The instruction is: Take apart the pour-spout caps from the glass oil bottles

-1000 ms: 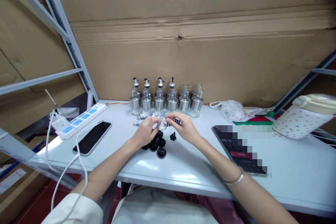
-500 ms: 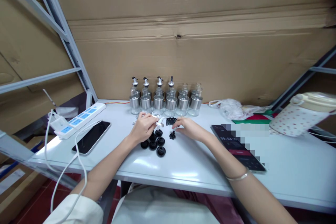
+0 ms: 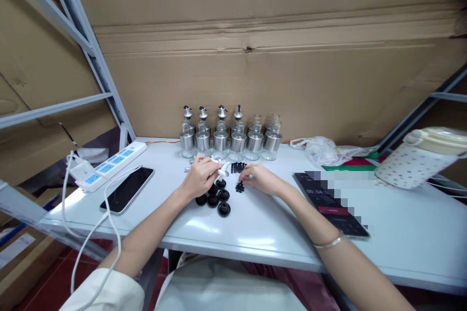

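My left hand (image 3: 201,177) is closed around a silver pourer spout (image 3: 224,170), held above the table. Beneath and beside it lie several round black stoppers (image 3: 224,209). Some loose silver spouts (image 3: 216,159) show partly behind the hand. My right hand (image 3: 260,179) has its thumb and fingers bent together at the edge of a small pile of tiny black parts (image 3: 240,187); whatever is between its fingertips is hidden. Just behind that pile, a row of short black tubes (image 3: 238,167) lies close to the fingers.
Several glass bottles with metal sleeves (image 3: 238,145) stand in rows at the back, some topped with pourers (image 3: 238,112). A phone (image 3: 127,191) and power strip (image 3: 113,165) lie left, with a white cable (image 3: 109,214). A tablet-like timer (image 3: 330,204), plastic bag (image 3: 321,150) and dotted jug (image 3: 412,160) are right.
The spout in my left hand has tilted more upright and shifted slightly right. My right hand's fingertips have come down a little towards the tiny black parts.
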`<state>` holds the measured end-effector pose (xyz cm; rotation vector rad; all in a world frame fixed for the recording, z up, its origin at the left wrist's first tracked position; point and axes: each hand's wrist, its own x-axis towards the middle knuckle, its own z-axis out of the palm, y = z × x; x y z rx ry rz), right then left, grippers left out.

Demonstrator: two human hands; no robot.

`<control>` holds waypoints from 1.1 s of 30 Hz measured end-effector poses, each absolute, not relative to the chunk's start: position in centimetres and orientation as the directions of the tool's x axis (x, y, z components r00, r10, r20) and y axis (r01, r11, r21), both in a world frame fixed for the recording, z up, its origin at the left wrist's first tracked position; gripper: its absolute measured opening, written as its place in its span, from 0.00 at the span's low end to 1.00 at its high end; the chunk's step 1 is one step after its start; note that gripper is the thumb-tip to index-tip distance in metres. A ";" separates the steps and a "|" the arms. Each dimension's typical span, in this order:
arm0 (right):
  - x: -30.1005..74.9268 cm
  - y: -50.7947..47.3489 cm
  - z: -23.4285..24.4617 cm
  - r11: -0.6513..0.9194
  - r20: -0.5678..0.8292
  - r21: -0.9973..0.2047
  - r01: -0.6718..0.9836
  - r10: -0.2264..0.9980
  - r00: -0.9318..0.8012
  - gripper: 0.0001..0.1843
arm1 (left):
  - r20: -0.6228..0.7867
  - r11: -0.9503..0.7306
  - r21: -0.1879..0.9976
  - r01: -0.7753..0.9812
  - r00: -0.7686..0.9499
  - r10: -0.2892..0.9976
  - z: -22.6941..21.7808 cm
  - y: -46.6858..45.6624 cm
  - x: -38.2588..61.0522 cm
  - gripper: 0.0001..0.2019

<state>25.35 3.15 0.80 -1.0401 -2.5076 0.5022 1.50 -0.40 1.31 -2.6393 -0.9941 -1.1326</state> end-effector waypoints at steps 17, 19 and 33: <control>22.8 0.4 2.9 0.580 0.481 -0.779 0.239 0.797 -0.365 0.13 | 0.619 -0.765 0.206 0.610 0.524 0.585 1.5 -0.5 1.5 0.12; 22.7 0.3 2.7 0.556 0.483 -0.807 0.200 0.815 -0.320 0.13 | 0.617 -0.768 0.205 0.607 0.528 0.583 1.4 -0.5 1.5 0.12; 22.4 0.2 2.4 0.490 0.471 -0.871 0.034 0.853 -0.224 0.16 | 0.605 -0.779 0.202 0.594 0.550 0.576 1.3 -0.6 1.7 0.11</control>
